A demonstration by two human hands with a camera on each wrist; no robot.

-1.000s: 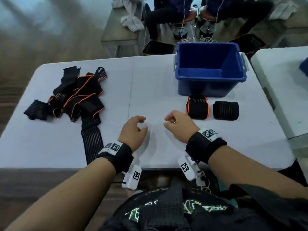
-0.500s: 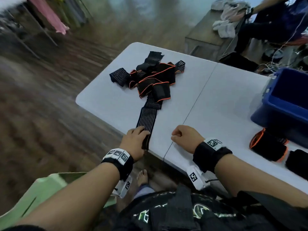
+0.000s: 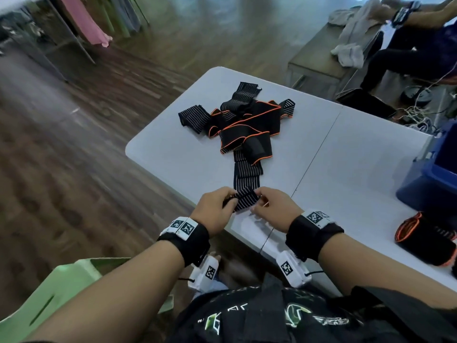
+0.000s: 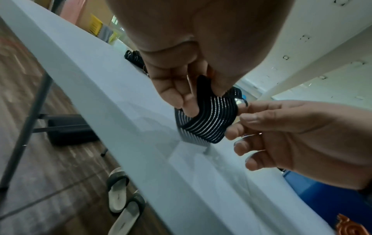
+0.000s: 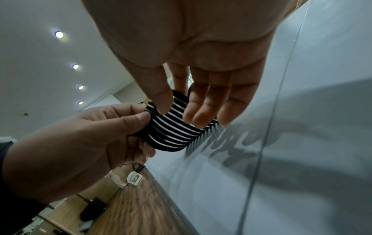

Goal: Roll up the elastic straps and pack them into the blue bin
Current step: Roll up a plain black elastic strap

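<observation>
A black strap with thin white stripes (image 3: 247, 173) runs from a tangled pile of straps (image 3: 243, 125) toward the table's near edge. Its near end (image 3: 244, 199) is folded over, and both hands pinch it there. My left hand (image 3: 217, 209) holds the left side, thumb and fingers curled round the fold (image 4: 209, 119). My right hand (image 3: 269, 206) pinches the right side between thumb and fingers (image 5: 173, 125). The blue bin (image 3: 430, 184) stands at the right edge of the head view. A rolled strap with orange trim (image 3: 425, 240) lies near it.
The white folding table (image 3: 346, 174) has a seam down its middle, and its near left edge runs just under my hands. A green stool (image 3: 49, 300) stands at lower left. Sandals (image 4: 120, 198) lie on the wooden floor. Another person sits beyond the table at upper right.
The head view swung left toward the strap pile. My left hand reached the striped strap's end at the table edge, then my right hand joined, and both folded the end over.
</observation>
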